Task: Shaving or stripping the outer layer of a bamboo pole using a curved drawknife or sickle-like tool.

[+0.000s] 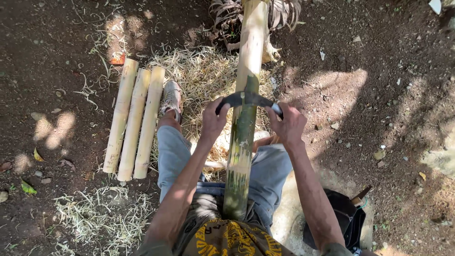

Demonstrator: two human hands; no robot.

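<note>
Bamboo pole (246,95), long axis running straight away from the body between the knees. Curved blade (249,99) lay crosswise over it, left hand (213,121) and right hand (286,125) each clamped on one end, equally near.

Single head-worn view, looking steeply down, close over the lap and legs, bare ground around

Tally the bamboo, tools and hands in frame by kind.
Peeled poles lying on the ground: 3
Pole being scraped: 1
Blade laid across it: 1
Hands gripping the blade, left hand and right hand: 2
Dark bag: 1
Total: 8
</note>
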